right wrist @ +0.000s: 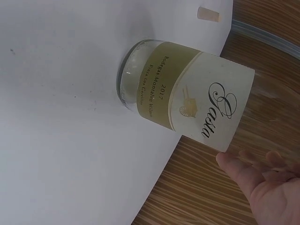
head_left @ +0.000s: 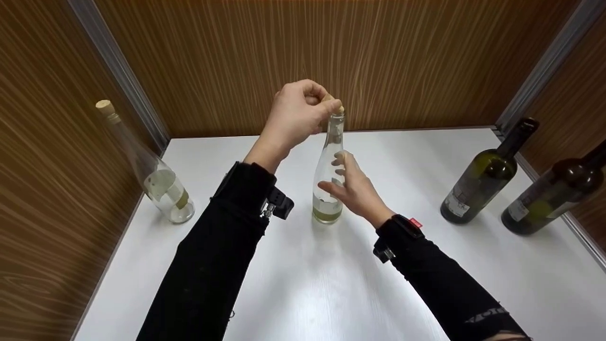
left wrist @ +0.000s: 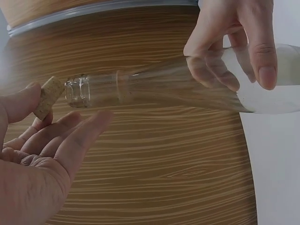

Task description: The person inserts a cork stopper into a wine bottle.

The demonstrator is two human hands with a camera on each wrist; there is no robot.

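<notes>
A clear glass bottle (head_left: 327, 180) with a pale label stands upright in the middle of the white table (head_left: 331, 284). My left hand (head_left: 326, 102) is curled over its top and pinches a cork (head_left: 337, 105) right at the mouth. In the left wrist view the cork (left wrist: 48, 96) sits beside the open bottle mouth (left wrist: 77, 90), outside it. My right hand (head_left: 343, 177) holds the bottle's body, thumb in front and fingers (left wrist: 213, 70) behind the glass. The right wrist view shows the bottle's label (right wrist: 206, 105) and base, with my fingertips (right wrist: 243, 171) against the glass.
A second clear bottle (head_left: 161, 184) with a cork in its neck stands at the table's left edge. Two dark green bottles (head_left: 483, 180) (head_left: 554, 194) stand at the right edge. Wood-grain walls (head_left: 303, 57) close in the table on three sides.
</notes>
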